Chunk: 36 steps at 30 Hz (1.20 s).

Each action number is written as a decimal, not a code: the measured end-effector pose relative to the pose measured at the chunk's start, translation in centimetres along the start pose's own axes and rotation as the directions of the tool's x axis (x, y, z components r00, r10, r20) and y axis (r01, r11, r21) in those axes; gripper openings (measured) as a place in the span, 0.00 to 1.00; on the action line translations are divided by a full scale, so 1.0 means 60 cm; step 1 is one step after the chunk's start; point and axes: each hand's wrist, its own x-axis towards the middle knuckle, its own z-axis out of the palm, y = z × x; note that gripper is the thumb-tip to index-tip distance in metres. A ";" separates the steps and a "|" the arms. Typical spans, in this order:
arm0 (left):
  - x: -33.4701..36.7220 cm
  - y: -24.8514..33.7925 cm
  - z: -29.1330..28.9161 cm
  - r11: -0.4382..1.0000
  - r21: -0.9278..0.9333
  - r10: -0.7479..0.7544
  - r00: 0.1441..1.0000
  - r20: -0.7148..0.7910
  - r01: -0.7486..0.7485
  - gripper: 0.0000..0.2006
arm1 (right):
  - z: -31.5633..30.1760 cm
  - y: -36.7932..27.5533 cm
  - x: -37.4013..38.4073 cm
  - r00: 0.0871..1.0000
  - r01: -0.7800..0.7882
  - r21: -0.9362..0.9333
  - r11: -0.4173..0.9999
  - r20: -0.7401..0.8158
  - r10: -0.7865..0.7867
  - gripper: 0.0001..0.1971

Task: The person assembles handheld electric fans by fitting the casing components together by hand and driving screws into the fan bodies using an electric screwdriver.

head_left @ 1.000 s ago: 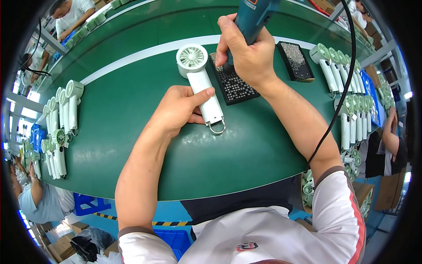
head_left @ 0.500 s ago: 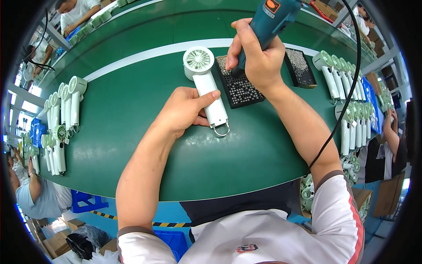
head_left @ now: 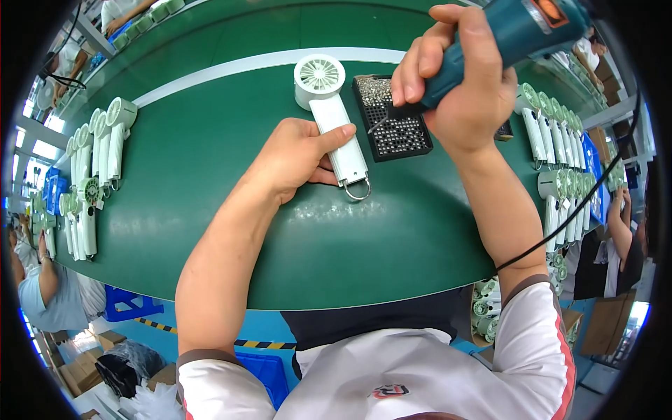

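A white handheld fan (head_left: 339,143) lies on the green table with its round grille head pointing away from me and a metal loop at its near end. My left hand (head_left: 301,155) is closed around its handle, thumb on top. My right hand (head_left: 470,84) grips a teal electric screwdriver (head_left: 514,45), tilted so that its thin bit points down to the left. The bit's tip is over a black screw tray (head_left: 399,143), which holds many small screws in rows and a loose heap at its far end. A black cord hangs from the tool past my right forearm.
Several similar fans (head_left: 105,143) stand in rows at the left, and more fans (head_left: 553,133) at the right. A second dark tray (head_left: 504,131) is mostly hidden behind my right hand. A blue bin (head_left: 266,374) sits below the table's front edge. Other people work around.
My right hand has moved right and toward me, tilting the screwdriver from steep to slanted, so its bit now shows. My left hand still holds the fan, which has barely shifted.
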 end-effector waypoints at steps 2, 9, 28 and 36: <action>-0.004 0.003 0.004 1.000 0.001 0.000 1.000 -0.010 0.000 0.19 | 0.016 -0.015 -0.017 0.994 -0.103 0.151 0.983 -0.017 0.107 0.14; -0.006 0.000 0.003 0.999 -0.004 0.048 0.999 0.017 -0.047 0.19 | -0.025 0.009 -0.022 0.878 0.078 0.079 0.994 0.468 -0.106 0.17; -0.005 0.004 -0.001 0.999 0.024 0.024 0.999 0.042 -0.025 0.19 | -0.021 0.021 -0.042 0.830 0.161 -0.103 0.982 0.552 -0.079 0.11; 0.004 0.000 0.002 1.000 -0.009 -0.007 1.000 0.026 0.008 0.18 | -0.033 0.017 -0.054 0.792 0.059 -0.169 0.984 0.608 0.057 0.09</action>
